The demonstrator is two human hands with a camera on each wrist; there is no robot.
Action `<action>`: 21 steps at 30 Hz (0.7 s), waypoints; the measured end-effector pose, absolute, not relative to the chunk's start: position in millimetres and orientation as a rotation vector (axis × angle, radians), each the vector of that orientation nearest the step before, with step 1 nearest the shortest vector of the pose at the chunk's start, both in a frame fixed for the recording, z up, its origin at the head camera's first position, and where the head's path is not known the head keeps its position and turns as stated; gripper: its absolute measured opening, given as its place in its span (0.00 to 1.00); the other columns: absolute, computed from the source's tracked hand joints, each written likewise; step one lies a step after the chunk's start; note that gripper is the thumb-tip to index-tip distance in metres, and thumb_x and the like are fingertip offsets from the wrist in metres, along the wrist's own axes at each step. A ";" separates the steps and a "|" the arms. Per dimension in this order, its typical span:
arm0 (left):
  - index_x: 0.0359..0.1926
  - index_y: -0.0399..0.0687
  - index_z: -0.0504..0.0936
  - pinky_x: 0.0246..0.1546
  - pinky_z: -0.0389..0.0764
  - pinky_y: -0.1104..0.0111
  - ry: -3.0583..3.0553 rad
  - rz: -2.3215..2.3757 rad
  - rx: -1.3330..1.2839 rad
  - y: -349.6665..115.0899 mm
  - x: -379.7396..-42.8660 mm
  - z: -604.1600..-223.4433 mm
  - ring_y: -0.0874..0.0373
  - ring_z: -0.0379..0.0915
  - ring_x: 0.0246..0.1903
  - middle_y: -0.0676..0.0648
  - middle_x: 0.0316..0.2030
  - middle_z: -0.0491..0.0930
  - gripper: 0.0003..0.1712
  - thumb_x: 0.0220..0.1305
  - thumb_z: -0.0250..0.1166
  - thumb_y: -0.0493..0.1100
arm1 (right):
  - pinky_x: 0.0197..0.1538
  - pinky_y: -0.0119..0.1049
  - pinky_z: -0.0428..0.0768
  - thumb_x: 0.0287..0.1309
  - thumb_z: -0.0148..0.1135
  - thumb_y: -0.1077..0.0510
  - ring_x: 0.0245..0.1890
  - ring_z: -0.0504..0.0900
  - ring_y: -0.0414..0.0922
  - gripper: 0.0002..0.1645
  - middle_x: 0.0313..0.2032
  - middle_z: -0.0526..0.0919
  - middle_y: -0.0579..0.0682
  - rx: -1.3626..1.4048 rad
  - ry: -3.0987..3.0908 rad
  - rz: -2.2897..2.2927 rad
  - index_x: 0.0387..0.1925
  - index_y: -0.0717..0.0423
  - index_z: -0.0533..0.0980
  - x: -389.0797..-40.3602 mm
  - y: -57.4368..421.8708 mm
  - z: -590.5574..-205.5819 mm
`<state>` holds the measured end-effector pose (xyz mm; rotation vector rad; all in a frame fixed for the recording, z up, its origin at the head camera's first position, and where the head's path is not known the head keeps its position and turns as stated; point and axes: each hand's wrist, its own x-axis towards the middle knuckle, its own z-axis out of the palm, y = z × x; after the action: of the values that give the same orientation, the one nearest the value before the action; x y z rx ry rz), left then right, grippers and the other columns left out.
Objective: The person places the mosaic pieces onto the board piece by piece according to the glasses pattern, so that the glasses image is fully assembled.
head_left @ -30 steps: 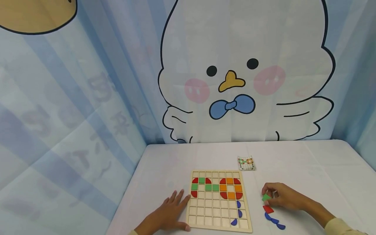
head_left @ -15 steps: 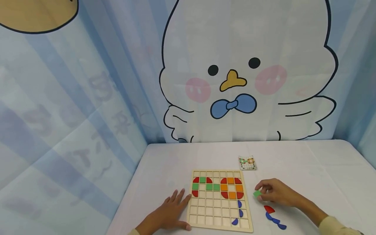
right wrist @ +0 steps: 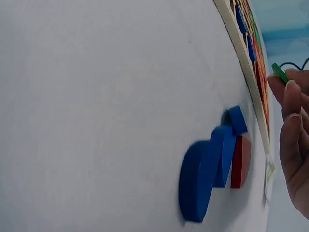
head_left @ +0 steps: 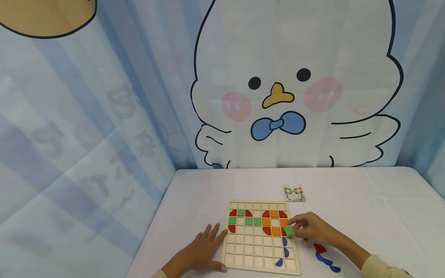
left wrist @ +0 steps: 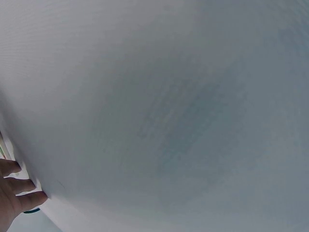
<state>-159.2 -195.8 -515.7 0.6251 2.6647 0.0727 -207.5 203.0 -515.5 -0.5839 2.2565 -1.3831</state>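
Note:
A wooden grid board [head_left: 253,249] lies on the table with red, green, orange and blue pieces in some of its squares. My right hand [head_left: 311,228] pinches a green square block [head_left: 288,230] above the board's right edge. The same green block [right wrist: 279,73] shows between thumb and fingers in the right wrist view. My left hand [head_left: 203,251] lies with fingers spread against the board's left edge, thumb near its lower left corner. In the left wrist view only the fingertips of that left hand [left wrist: 17,191] appear.
To the right of the board lie a red quarter-round piece [head_left: 319,248] and several blue half-round pieces [head_left: 327,262] in a row. A small pattern card [head_left: 294,193] sits behind the board's far right corner. A printed curtain [head_left: 243,154] hangs behind the table.
My right hand has carried the green block leftward from beside the red piece to the board's right edge. My left hand has stayed at the board's left side.

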 end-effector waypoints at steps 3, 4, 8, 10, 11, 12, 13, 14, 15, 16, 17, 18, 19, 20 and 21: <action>0.80 0.65 0.51 0.67 0.65 0.39 2.663 0.070 0.624 -195.6 -159.7 -516.4 0.37 0.46 0.77 0.44 0.80 0.48 0.62 0.49 0.60 0.82 | 0.25 0.34 0.81 0.59 0.70 0.59 0.22 0.78 0.40 0.22 0.35 0.83 0.52 -0.604 2.257 -1.410 0.52 0.69 0.79 -206.7 193.4 -517.2; 0.80 0.65 0.51 0.67 0.65 0.39 2.663 0.068 0.622 -195.3 -159.8 -516.2 0.37 0.46 0.77 0.44 0.80 0.48 0.62 0.49 0.60 0.82 | 0.25 0.33 0.81 0.59 0.71 0.59 0.22 0.77 0.39 0.22 0.35 0.83 0.52 -0.612 2.259 -1.422 0.51 0.68 0.80 -206.5 189.9 -517.8; 0.79 0.66 0.52 0.68 0.65 0.39 2.657 0.067 0.609 -193.9 -160.0 -515.2 0.37 0.46 0.77 0.44 0.80 0.48 0.62 0.49 0.61 0.82 | 0.24 0.32 0.79 0.57 0.72 0.58 0.20 0.75 0.36 0.20 0.32 0.81 0.50 -0.632 2.294 -1.448 0.48 0.66 0.80 -205.4 174.8 -519.3; 0.79 0.65 0.52 0.68 0.64 0.39 2.656 0.066 0.606 -193.3 -159.8 -514.3 0.37 0.46 0.77 0.44 0.80 0.48 0.62 0.48 0.61 0.82 | 0.24 0.31 0.78 0.57 0.72 0.58 0.20 0.75 0.35 0.19 0.31 0.81 0.49 -0.642 2.306 -1.455 0.47 0.65 0.80 -204.6 167.3 -519.2; 0.79 0.65 0.52 0.68 0.64 0.39 2.654 0.069 0.602 -193.0 -159.6 -513.8 0.37 0.46 0.77 0.45 0.80 0.48 0.62 0.48 0.61 0.82 | 0.25 0.30 0.78 0.56 0.72 0.58 0.21 0.75 0.35 0.19 0.31 0.81 0.49 -0.652 2.319 -1.452 0.47 0.65 0.80 -204.3 163.6 -519.2; 0.79 0.65 0.52 0.68 0.64 0.39 2.653 0.070 0.600 -192.8 -159.3 -513.0 0.37 0.46 0.77 0.44 0.80 0.48 0.62 0.48 0.61 0.82 | 0.26 0.30 0.78 0.56 0.72 0.58 0.22 0.76 0.35 0.19 0.31 0.82 0.48 -0.658 2.325 -1.450 0.47 0.65 0.80 -204.0 159.9 -519.0; 0.79 0.65 0.52 0.68 0.64 0.39 2.653 0.073 0.598 -192.6 -159.2 -512.4 0.37 0.46 0.77 0.44 0.80 0.48 0.62 0.48 0.61 0.82 | 0.26 0.30 0.78 0.57 0.72 0.59 0.22 0.76 0.35 0.19 0.31 0.82 0.48 -0.657 2.319 -1.450 0.47 0.65 0.80 -203.7 156.4 -518.7; 0.79 0.65 0.52 0.68 0.64 0.39 2.651 0.075 0.594 -192.4 -159.0 -511.5 0.37 0.46 0.77 0.44 0.80 0.48 0.62 0.48 0.62 0.82 | 0.26 0.30 0.78 0.57 0.71 0.59 0.22 0.77 0.36 0.19 0.31 0.83 0.48 -0.658 2.316 -1.450 0.48 0.65 0.80 -203.4 153.0 -518.4; 0.79 0.65 0.52 0.68 0.64 0.39 2.650 0.077 0.592 -192.4 -158.8 -511.2 0.37 0.46 0.77 0.44 0.80 0.48 0.62 0.48 0.62 0.82 | 0.26 0.30 0.79 0.57 0.71 0.60 0.22 0.78 0.37 0.19 0.32 0.83 0.48 -0.657 2.318 -1.442 0.48 0.65 0.80 -203.1 149.8 -518.0; 0.79 0.65 0.52 0.68 0.64 0.39 2.650 0.078 0.589 -192.3 -158.6 -510.7 0.37 0.46 0.77 0.44 0.80 0.48 0.62 0.48 0.62 0.81 | 0.26 0.30 0.79 0.57 0.70 0.60 0.22 0.79 0.37 0.18 0.32 0.84 0.49 -0.660 2.322 -1.436 0.48 0.65 0.81 -203.0 146.8 -517.8; 0.79 0.65 0.52 0.68 0.64 0.39 2.650 0.079 0.586 -192.4 -158.6 -510.7 0.37 0.46 0.77 0.44 0.80 0.48 0.62 0.48 0.62 0.81 | 0.25 0.30 0.80 0.58 0.70 0.61 0.21 0.79 0.39 0.18 0.32 0.84 0.49 -0.657 2.313 -1.438 0.48 0.65 0.81 -202.8 143.8 -517.5; 0.79 0.65 0.52 0.68 0.64 0.39 2.649 0.081 0.585 -192.4 -158.6 -510.6 0.37 0.46 0.77 0.44 0.80 0.48 0.62 0.48 0.63 0.81 | 0.24 0.30 0.80 0.58 0.70 0.61 0.20 0.79 0.40 0.17 0.32 0.83 0.49 -0.651 2.308 -1.436 0.48 0.64 0.81 -202.7 140.9 -517.1; 0.79 0.65 0.52 0.68 0.64 0.39 2.650 0.083 0.583 -192.5 -158.6 -510.8 0.37 0.46 0.77 0.44 0.80 0.48 0.62 0.48 0.63 0.81 | 0.23 0.31 0.80 0.58 0.69 0.62 0.19 0.79 0.40 0.17 0.32 0.83 0.49 -0.648 2.298 -1.440 0.48 0.64 0.81 -202.5 138.3 -516.8; 0.79 0.65 0.52 0.68 0.64 0.39 2.650 0.081 0.583 -192.6 -158.5 -511.0 0.37 0.46 0.77 0.44 0.80 0.48 0.62 0.48 0.63 0.81 | 0.23 0.30 0.80 0.58 0.69 0.63 0.20 0.80 0.41 0.16 0.33 0.83 0.50 -0.650 2.298 -1.441 0.48 0.64 0.81 -202.4 135.8 -516.6; 0.79 0.66 0.52 0.68 0.64 0.39 2.650 0.081 0.583 -192.7 -158.6 -511.6 0.37 0.46 0.77 0.44 0.80 0.48 0.62 0.48 0.63 0.81 | 0.23 0.30 0.80 0.58 0.69 0.63 0.20 0.80 0.40 0.16 0.33 0.83 0.50 -0.653 2.297 -1.442 0.48 0.63 0.82 -202.2 133.6 -516.4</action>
<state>-158.6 -192.7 -511.6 0.5829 2.6505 0.0809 -202.2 133.6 -516.4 -0.6530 2.2972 -1.4423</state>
